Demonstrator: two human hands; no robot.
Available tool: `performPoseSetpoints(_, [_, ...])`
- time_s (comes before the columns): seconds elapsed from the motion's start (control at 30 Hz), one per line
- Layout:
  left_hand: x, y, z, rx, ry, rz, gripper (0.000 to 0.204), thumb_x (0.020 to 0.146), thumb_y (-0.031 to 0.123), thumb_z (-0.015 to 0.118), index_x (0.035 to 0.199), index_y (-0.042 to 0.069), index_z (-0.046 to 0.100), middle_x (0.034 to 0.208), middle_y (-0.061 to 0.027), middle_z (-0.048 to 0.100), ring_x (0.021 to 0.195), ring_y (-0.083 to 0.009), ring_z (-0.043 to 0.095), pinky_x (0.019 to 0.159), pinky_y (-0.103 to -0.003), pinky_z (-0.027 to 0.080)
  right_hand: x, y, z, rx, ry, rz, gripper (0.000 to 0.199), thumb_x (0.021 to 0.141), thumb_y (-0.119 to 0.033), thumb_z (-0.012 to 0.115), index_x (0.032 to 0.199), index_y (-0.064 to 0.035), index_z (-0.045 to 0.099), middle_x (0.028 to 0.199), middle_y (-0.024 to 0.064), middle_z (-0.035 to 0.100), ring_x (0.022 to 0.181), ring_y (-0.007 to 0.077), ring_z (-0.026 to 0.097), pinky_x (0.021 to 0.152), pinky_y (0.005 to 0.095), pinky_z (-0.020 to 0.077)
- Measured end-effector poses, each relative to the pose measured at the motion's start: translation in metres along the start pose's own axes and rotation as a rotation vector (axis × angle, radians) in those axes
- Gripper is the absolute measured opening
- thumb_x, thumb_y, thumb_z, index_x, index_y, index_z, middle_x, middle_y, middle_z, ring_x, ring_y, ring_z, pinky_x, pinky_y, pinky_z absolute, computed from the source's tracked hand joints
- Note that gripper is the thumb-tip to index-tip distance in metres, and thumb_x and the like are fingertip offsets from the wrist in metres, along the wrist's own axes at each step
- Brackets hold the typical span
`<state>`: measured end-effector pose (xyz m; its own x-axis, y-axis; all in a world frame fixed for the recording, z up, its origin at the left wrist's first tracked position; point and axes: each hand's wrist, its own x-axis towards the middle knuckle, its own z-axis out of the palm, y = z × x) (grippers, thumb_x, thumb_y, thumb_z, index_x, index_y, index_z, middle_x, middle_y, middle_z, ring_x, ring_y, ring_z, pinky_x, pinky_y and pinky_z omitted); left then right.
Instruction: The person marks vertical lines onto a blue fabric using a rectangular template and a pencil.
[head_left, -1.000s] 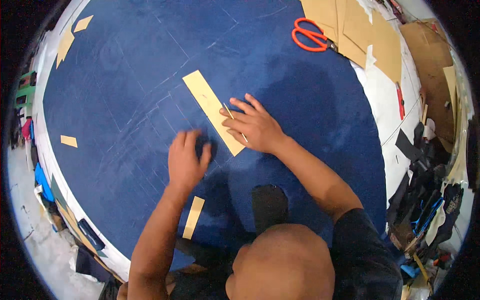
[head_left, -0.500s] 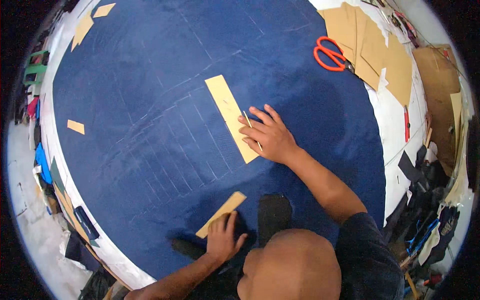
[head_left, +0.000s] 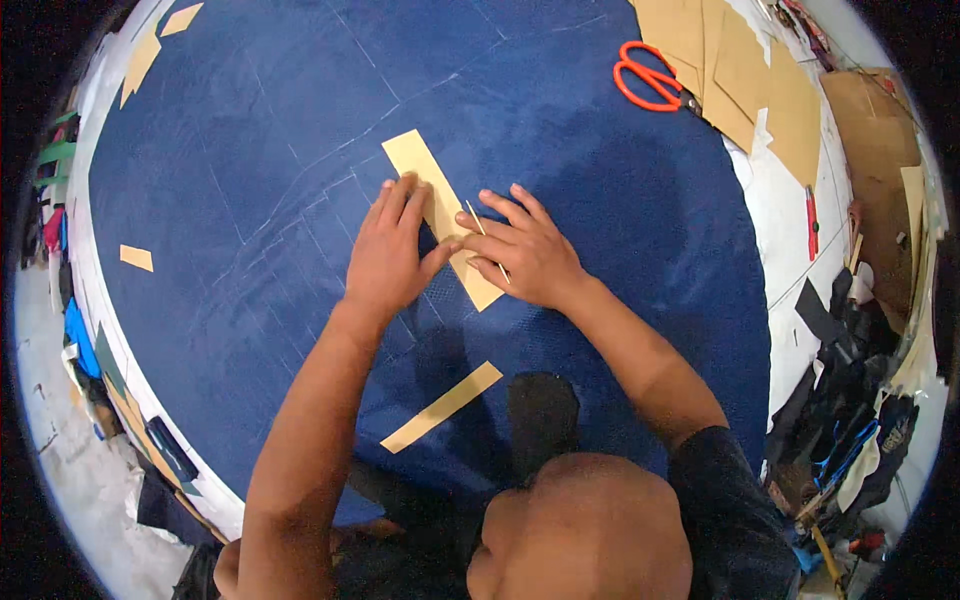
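Dark blue fabric (head_left: 640, 220), marked with several thin pale lines, is spread beneath both hands. On it a long tan card strip (head_left: 443, 205) lies at a slant. My left hand (head_left: 388, 255) rests its outstretched fingers on the strip's left edge and upper part. From the right side, my right hand (head_left: 535, 250) touches the strip and holds a thin pale stick (head_left: 474, 216) between its fingers. The stick runs along the strip's right edge; its exact kind I cannot make out. Closer to me lies a narrower tan strip (head_left: 441, 407), touched by neither hand.
Red-handled scissors (head_left: 648, 78) lie beside stacked tan card pieces (head_left: 735, 75) at the far right. A red pen-like tool (head_left: 812, 225) rests on the white border. Small card pieces (head_left: 137, 258) lie left. Dark scraps (head_left: 850, 370) are heaped at right.
My left hand has let go of the narrower strip and moved up and leftward onto the long strip. My right hand stays by the long strip, still with the stick.
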<state>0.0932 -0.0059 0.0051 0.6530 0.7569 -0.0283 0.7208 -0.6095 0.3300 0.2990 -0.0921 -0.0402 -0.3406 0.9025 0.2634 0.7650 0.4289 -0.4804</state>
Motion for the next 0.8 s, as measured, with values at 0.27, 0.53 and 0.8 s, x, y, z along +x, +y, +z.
performPoseSetpoints(0.27, [0.000, -0.005, 0.004, -0.050, -0.070, -0.056, 0.092, 0.073, 0.041, 0.084, 0.145, 0.003, 0.042, 0.155, -0.0216, 0.035, 0.142, -0.0418, 0.037, 0.114, -0.050, 0.036, 0.002, -0.004, -0.007, -0.051, -0.042, 0.031, 0.024, 0.091, -0.031, 0.066, 0.111, -0.0188, 0.070, 0.136, -0.0002, 0.061, 0.135, 0.0283, 0.046, 0.116, 0.0538, 0.0290])
performPoseSetpoints(0.53, [-0.002, -0.013, 0.007, -0.098, -0.042, -0.042, 0.094, 0.070, 0.042, 0.086, 0.145, 0.005, 0.043, 0.156, -0.0219, 0.035, 0.142, -0.0429, 0.036, 0.114, -0.050, 0.036, 0.004, -0.003, -0.005, -0.017, -0.036, 0.044, 0.023, 0.090, -0.030, 0.067, 0.110, -0.0195, 0.071, 0.135, -0.0012, 0.061, 0.135, 0.0269, 0.045, 0.116, 0.0529, 0.0285])
performPoseSetpoints(0.8, [0.001, -0.010, 0.002, -0.070, -0.058, -0.035, 0.093, 0.069, 0.040, 0.087, 0.144, 0.004, 0.045, 0.154, -0.0240, 0.035, 0.142, -0.0434, 0.037, 0.112, -0.050, 0.039, 0.004, -0.002, -0.007, 0.000, -0.052, 0.054, 0.024, 0.090, -0.029, 0.068, 0.112, -0.0193, 0.071, 0.136, -0.0020, 0.061, 0.135, 0.0269, 0.045, 0.117, 0.0533, 0.0280])
